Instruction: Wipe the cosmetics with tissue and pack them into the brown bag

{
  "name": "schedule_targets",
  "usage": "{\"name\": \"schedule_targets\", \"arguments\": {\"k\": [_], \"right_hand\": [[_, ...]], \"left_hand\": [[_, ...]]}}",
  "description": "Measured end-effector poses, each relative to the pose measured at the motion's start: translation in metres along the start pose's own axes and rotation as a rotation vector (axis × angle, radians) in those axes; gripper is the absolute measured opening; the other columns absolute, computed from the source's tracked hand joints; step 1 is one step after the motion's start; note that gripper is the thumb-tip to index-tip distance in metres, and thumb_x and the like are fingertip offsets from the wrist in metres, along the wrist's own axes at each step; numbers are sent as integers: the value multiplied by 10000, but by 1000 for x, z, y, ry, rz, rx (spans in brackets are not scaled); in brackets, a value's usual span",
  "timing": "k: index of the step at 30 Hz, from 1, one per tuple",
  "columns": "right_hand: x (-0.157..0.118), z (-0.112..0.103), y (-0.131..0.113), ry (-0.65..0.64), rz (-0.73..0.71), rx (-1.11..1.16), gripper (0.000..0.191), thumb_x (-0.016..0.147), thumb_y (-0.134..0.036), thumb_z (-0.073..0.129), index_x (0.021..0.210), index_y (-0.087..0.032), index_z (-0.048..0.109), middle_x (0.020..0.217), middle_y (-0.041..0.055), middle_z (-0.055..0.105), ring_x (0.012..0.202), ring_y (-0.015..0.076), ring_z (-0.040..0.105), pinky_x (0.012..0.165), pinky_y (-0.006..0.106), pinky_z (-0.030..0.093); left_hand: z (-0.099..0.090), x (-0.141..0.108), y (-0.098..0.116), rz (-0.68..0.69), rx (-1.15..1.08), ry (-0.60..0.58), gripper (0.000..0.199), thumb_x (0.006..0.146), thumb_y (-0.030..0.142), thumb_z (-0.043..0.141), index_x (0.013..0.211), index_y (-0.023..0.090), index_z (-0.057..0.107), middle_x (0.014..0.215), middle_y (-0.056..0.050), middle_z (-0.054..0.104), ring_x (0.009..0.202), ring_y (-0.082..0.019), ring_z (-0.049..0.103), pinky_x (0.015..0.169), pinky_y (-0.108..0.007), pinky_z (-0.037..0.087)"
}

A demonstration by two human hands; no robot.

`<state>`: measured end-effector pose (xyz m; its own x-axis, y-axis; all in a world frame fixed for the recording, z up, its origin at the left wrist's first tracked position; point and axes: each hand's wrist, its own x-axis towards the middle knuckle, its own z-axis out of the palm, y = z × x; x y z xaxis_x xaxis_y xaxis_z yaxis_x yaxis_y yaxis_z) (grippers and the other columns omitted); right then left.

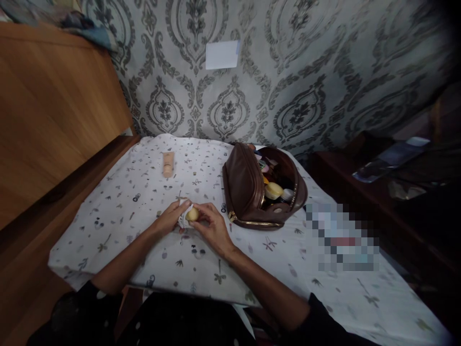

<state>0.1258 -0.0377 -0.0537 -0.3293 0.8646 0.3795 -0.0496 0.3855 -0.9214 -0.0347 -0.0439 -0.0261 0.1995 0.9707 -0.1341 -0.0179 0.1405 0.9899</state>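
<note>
Over the front part of the table, my left hand [168,218] is closed on a crumpled white cloth or tissue [183,214]. My right hand [215,231] pinches a small rounded yellowish item [192,214] against that white piece; its exact kind is too small to tell. A brown cosmetic bag [243,185] stands unzipped just right of my hands. Inside it lie several cosmetics, among them a yellow container [273,191] and a white-lidded one [287,195]. Beyond my left hand, a beige squeeze tube [168,164] rests on the patterned cloth.
A white printed cloth [126,202] covers the table. Wooden furniture [61,105] borders it at left, and a patterned wall covering [230,105] rises behind. At right lies a blurred-out item [342,240]; a clear plastic packet [391,158] sits on a dark surface.
</note>
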Motion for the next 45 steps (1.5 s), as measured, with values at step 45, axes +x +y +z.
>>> {"name": "schedule_targets", "arguments": {"k": [45], "right_hand": [[4,-4,-13,74,105,-116,368,715,-212,714,1079,-237,670,938,27,667,806,177,610,621,264,479]], "left_hand": [[6,1,2,-53,-174,16,514,718,654,670,873,185,526,620,50,564,438,-99,522,306,-190,426]]}}
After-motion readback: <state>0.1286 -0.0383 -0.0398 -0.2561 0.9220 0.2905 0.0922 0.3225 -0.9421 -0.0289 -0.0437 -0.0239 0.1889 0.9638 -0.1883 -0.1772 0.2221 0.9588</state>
